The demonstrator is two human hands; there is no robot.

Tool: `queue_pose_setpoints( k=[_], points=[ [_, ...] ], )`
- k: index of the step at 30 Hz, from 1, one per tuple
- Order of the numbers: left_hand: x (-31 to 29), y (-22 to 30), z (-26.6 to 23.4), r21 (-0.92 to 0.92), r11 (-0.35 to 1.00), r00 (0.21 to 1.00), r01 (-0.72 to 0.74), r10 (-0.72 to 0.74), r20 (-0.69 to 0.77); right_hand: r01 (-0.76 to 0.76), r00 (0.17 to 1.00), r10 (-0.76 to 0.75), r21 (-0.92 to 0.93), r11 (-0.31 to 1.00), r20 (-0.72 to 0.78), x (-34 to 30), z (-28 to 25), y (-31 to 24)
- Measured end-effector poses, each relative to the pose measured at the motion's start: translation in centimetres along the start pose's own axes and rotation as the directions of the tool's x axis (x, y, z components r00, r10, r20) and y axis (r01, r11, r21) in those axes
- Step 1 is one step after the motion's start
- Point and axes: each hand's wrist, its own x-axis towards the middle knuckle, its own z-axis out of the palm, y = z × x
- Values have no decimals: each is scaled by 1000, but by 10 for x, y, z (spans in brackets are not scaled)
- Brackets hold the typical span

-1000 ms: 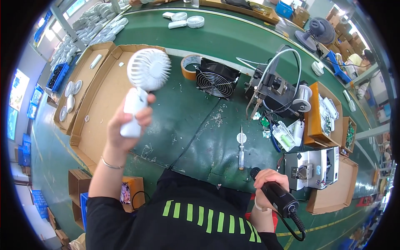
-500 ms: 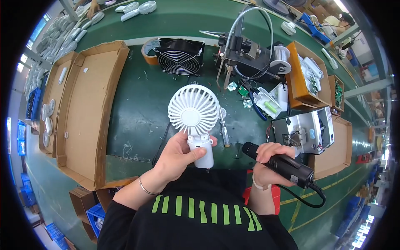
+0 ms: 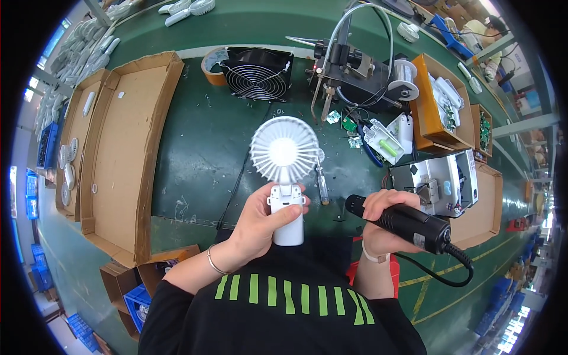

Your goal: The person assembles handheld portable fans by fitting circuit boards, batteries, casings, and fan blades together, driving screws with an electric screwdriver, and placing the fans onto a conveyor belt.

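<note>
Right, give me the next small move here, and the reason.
I'd probably ease the black corded tool, held in the right hand, leftward to the white fan: the left hand grips the fan by its handle, the tool's tip points roughly that way, and the two are apart.

The handheld fan (image 3: 286,171) is held in the left grip (image 3: 262,222), the corded tool (image 3: 423,228) in the right grip (image 3: 383,207); between them, on the surface (image 3: 204,136), the screwdriver (image 3: 322,184) is laid. Behind, the cooling fan (image 3: 258,77) is flanked: tape roll (image 3: 215,77) left, spool machine (image 3: 367,84) right! Far left, the tray (image 3: 121,142).
</note>
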Motion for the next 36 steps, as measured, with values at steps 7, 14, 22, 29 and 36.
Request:
queue_pose_setpoints(
  k=[7,14,22,29,36],
  points=[
    [-4,-4,0,98,994,998,-52,55,-31,-9,1000,8,-32,999,-24,-4,-3,-3],
    [-1,-8,-7,-280,944,949,173,-84,304,23,1000,-22,-69,997,15,-6,1,0],
    [1,-21,-17,-366,920,934,142,-2,356,39,995,-34,-57,998,89,-7,2,2],
    [1,-13,-6,9,998,997,60,-59,-39,51,996,-47,-53,997,82,-6,2,2],
    [0,-14,-3,-52,998,1000,29,-29,0,65,996,-61,-52,997,70,-6,0,4]
  ],
)
